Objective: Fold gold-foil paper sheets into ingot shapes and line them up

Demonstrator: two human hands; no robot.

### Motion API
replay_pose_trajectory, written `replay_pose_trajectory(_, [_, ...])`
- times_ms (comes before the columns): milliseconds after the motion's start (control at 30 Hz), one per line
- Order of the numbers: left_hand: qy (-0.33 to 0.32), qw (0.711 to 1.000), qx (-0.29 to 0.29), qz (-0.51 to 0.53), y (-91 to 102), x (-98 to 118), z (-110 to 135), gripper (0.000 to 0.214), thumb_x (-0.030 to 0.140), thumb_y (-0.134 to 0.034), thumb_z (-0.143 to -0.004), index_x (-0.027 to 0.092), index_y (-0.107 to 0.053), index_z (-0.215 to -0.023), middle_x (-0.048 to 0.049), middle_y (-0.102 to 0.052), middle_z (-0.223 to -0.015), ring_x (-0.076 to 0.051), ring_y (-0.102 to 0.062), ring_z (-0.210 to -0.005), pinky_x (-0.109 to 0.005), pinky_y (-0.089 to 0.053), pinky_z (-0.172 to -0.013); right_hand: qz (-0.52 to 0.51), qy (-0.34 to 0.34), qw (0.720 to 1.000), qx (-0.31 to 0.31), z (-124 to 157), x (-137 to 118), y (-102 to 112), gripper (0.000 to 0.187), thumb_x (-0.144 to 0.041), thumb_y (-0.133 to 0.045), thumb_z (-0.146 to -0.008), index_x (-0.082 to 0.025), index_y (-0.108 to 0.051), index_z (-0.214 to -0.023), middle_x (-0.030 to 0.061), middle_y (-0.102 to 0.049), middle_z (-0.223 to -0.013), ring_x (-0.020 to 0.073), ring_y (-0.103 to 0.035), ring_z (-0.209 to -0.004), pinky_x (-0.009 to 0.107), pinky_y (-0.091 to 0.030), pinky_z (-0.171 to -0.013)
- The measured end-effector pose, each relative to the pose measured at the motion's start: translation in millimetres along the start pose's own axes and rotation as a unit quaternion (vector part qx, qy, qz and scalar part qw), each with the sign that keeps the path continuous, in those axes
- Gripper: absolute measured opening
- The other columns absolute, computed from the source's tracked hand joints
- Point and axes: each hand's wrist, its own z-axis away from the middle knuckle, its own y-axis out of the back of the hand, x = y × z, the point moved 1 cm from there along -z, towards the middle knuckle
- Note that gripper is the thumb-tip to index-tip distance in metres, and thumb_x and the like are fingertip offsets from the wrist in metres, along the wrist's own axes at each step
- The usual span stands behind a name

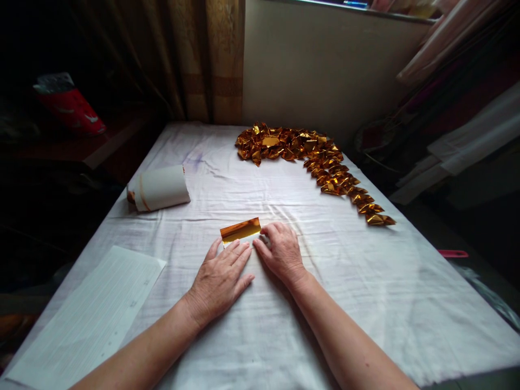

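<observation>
A small sheet of gold foil paper (240,229) lies on the white cloth in front of me, its far part showing gold and a white strip at the near side. My left hand (221,276) rests flat over the paper's near left edge, fingers stretched out and thumb apart. At the right end of the sheet, my right hand (282,249) has curled fingers, with thumb and forefinger closed at the paper's corner. Part of the near edge is hidden under the fingers.
Folded gold foil pieces (284,143) lie heaped at the back, trailing in a row down the right side. A white roll (162,188) sits at the left. Near it lies a lined paper sheet (93,314). A red container (73,108) stands on a dark surface beyond the table.
</observation>
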Motion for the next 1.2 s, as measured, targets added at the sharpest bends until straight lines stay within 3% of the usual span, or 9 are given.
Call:
replay_pose_trajectory(133, [-0.003,1.000,0.006,-0.007,4.9,-4,8,0.044,0.042,-0.041,-0.100,0.017,-0.056,-0.133,-0.0079,-0.060,-0.138,-0.024,-0.055,-0.128,-0.047,-0.019,-0.118,-0.010,-0.017,1.000,-0.014,-1,4,0,0.003,-0.023,-0.058,-0.089,-0.022,-0.061,-0.089,0.0045,-0.063,-0.094,0.0225,-0.054,-0.093,0.034,-0.034,-0.081])
replay_pose_trajectory(467, [0.032,0.999,0.028,-0.021,16.0,-12,34,0.041,0.038,-0.040,-0.100,0.019,-0.058,-0.131,-0.0065,-0.063,-0.135,-0.023,-0.058,-0.124,-0.046,-0.021,-0.118,0.006,-0.013,1.000,-0.005,0,7,-1,0.009,-0.022,-0.055,-0.091,-0.022,-0.064,-0.088,0.0052,-0.064,-0.092,0.0232,-0.056,-0.092,0.035,-0.038,-0.080])
replay_pose_trajectory(567, [0.037,0.998,0.036,-0.023,16.6,-11,32,0.039,0.037,-0.041,-0.100,0.020,-0.060,-0.129,-0.0070,-0.064,-0.133,-0.023,-0.059,-0.123,-0.046,-0.024,-0.117,0.000,0.028,0.999,0.037,3,4,2,0.018,-0.019,-0.049,-0.093,-0.021,-0.066,-0.096,0.0073,-0.068,-0.099,0.0233,-0.057,-0.096,0.036,-0.040,-0.084])
replay_pose_trajectory(633, [0.038,0.998,0.040,-0.024,16.7,-10,31,0.039,0.037,-0.042,-0.099,0.021,-0.061,-0.129,-0.0073,-0.065,-0.131,-0.024,-0.059,-0.123,-0.047,-0.024,-0.117,-0.017,0.098,0.994,0.042,6,-4,6,0.024,-0.021,-0.046,-0.095,-0.021,-0.067,-0.106,0.0078,-0.069,-0.111,0.0233,-0.057,-0.106,0.038,-0.040,-0.092])
replay_pose_trajectory(733, [0.039,0.998,0.041,-0.026,16.7,-9,30,0.039,0.037,-0.043,-0.099,0.021,-0.061,-0.128,-0.0075,-0.066,-0.130,-0.024,-0.059,-0.122,-0.047,-0.025,-0.116,-0.041,0.222,0.973,-0.055,13,-17,9,0.032,-0.028,-0.045,-0.098,-0.024,-0.063,-0.124,0.0053,-0.064,-0.131,0.0223,-0.051,-0.125,0.040,-0.034,-0.107])
replay_pose_trajectory(800, [0.042,0.998,0.044,-0.029,16.8,-10,31,0.038,0.037,-0.043,-0.099,0.021,-0.062,-0.128,-0.0072,-0.067,-0.129,-0.024,-0.060,-0.121,-0.047,-0.024,-0.116,-0.034,0.245,0.959,-0.136,18,-22,9,0.039,-0.034,-0.043,-0.100,-0.023,-0.056,-0.135,0.0050,-0.056,-0.142,0.0225,-0.045,-0.135,0.043,-0.029,-0.114])
replay_pose_trajectory(867, [0.045,0.997,0.047,-0.031,17.0,-10,31,0.037,0.037,-0.042,-0.099,0.022,-0.063,-0.126,-0.0062,-0.068,-0.128,-0.024,-0.060,-0.121,-0.047,-0.022,-0.116,-0.015,0.226,0.956,-0.184,21,-19,10,0.047,-0.038,-0.042,-0.100,-0.020,-0.048,-0.143,0.0060,-0.046,-0.150,0.0237,-0.038,-0.141,0.048,-0.024,-0.118])
replay_pose_trajectory(967, [0.044,0.997,0.048,-0.030,17.2,-10,32,0.037,0.037,-0.041,-0.099,0.022,-0.064,-0.124,-0.0052,-0.068,-0.127,-0.025,-0.060,-0.120,-0.048,-0.021,-0.116,0.014,0.184,0.962,-0.203,27,-3,14,0.053,-0.041,-0.042,-0.100,-0.019,-0.041,-0.148,0.0075,-0.038,-0.155,0.0256,-0.031,-0.145,0.052,-0.019,-0.120])
replay_pose_trajectory(1200, [0.043,0.998,0.038,-0.014,15.8,-16,29,0.032,0.031,-0.044,-0.098,0.023,-0.065,-0.120,-0.0058,-0.070,-0.124,-0.027,-0.060,-0.119,-0.054,-0.026,-0.113,0.029,0.114,0.985,-0.128,28,26,17,0.050,-0.032,-0.048,-0.097,-0.022,-0.044,-0.146,0.0094,-0.043,-0.151,0.0279,-0.037,-0.142,0.056,-0.026,-0.116])
